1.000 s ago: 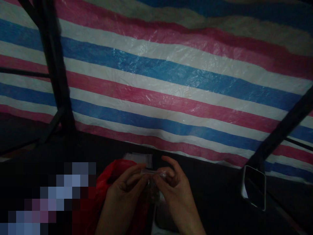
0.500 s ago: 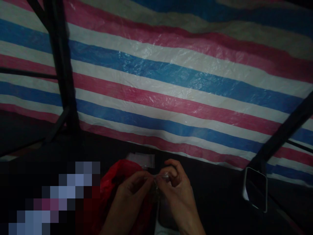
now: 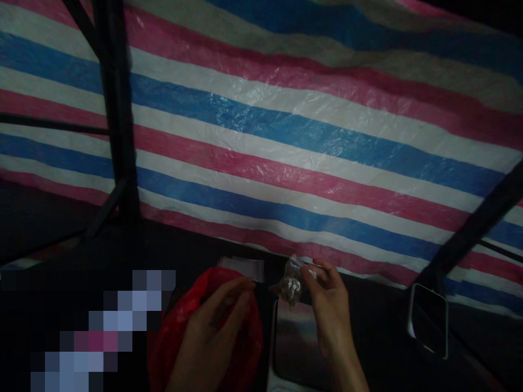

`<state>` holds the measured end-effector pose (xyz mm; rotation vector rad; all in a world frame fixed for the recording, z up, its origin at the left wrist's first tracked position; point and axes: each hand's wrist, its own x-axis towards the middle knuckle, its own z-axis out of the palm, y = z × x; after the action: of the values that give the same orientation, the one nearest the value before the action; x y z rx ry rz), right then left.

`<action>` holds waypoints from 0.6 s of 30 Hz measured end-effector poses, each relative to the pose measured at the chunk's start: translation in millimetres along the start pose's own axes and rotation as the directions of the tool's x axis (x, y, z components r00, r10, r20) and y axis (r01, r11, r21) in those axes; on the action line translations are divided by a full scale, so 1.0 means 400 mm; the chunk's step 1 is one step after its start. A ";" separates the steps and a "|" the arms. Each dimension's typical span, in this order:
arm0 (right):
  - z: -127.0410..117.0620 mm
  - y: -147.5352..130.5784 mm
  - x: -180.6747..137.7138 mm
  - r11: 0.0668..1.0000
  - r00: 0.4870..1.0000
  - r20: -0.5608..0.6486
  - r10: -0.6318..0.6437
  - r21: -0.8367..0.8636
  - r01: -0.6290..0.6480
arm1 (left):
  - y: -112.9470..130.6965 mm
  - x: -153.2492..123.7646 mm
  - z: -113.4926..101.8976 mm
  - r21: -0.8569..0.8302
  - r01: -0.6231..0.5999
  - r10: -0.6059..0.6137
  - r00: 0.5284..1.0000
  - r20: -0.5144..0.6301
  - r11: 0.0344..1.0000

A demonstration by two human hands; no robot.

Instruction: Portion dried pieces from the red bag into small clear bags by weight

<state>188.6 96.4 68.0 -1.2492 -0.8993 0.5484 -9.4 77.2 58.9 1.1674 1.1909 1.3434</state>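
My right hand [image 3: 333,305] pinches a small clear plastic bag [image 3: 292,280] near its top edge. Brownish bits show inside, but their kind is too dim to make out. My left hand [image 3: 212,321] is over a red plastic bag [image 3: 249,343], its thumb and fingers slightly apart with nothing visible between them. Below the small bag lies a flat device [image 3: 296,343] with a dark shiny top and a pale edge, partly covered by my right wrist. Behind the red bag rests a stack of flat clear bags [image 3: 247,268].
A phone-like object [image 3: 428,321] with a pale rim leans at the right on the dark surface [image 3: 379,337]. Dark metal posts [image 3: 120,120] stand on both sides. A striped plastic sheet [image 3: 286,163] hangs behind. A pixelated patch hides the lower left.
My hands were together on the small clear bag. The left has let go, and the right has carried the bag right and up, uncovering more of the flat device. The view has shifted slightly.
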 end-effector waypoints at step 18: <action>0.182 -0.079 -0.165 0.825 0.673 0.733 -0.095 -0.321 0.466 | -0.017 0.031 -0.150 0.533 -0.414 0.555 0.821 -0.131 0.738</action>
<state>88.5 78.0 84.2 -1.3096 -1.9590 0.5511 -69.9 85.3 48.8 1.7938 1.5553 1.7059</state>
